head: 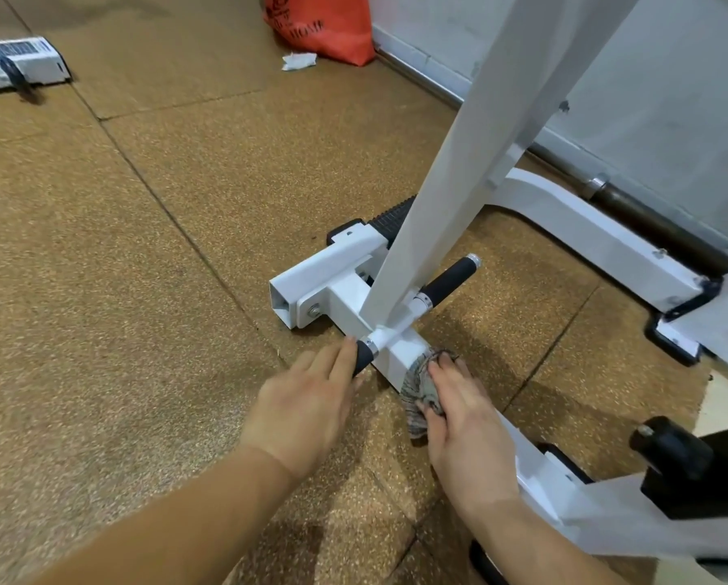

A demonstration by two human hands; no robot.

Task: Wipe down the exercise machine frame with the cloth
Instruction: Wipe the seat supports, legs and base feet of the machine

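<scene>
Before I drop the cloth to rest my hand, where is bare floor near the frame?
Widest free patch: the floor left of the left hand, bordered by the frame and the far white unit. A smaller one lies between the chrome-tipped black grip and the curved base beam. Crowded around the right hand, cloth and frame.

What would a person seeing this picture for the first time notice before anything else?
First, the two bare hands low in the middle: the right hand presses a grey patterned cloth on the low white beam of the machine frame, and the left hand touches a black grip with straight fingers. Next comes the white upright rising to the top right, and a red bag by the wall at the top.
</scene>
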